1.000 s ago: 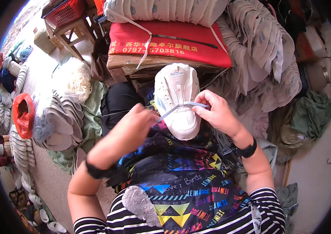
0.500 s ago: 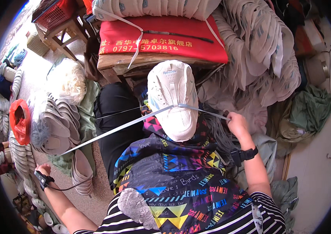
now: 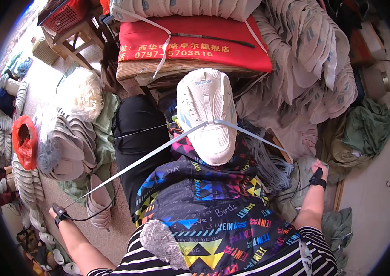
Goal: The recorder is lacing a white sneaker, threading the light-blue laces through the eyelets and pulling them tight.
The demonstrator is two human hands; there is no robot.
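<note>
A white shoe upper (image 3: pixel 206 99) rests toe toward me above my patterned apron (image 3: pixel 204 216). A flat pale blue-grey shoelace (image 3: pixel 158 149) runs across its middle and spreads out taut to both sides. Far out at the lower left, my left hand (image 3: pixel 56 211) is closed at the lace's left end, which thins out toward it. On the right, my right hand (image 3: pixel 319 169) is closed at the other end, its fingers pressed together. Black straps with cables sit on both wrists.
Ahead stands a wooden bench (image 3: pixel 144 71) under a red cloth (image 3: pixel 195 39), with a thin dark tool (image 3: pixel 213 38) and a row of uppers (image 3: pixel 186 8). More uppers (image 3: pixel 305 55) hang at the right. Grey laces (image 3: pixel 271 168) lie beside my lap; a red bag (image 3: pixel 25 142) is at the left.
My right hand has moved outward to the right and toward me, drawing the lace's right side out longer. My left hand has shifted slightly toward me. The upper has barely moved.
</note>
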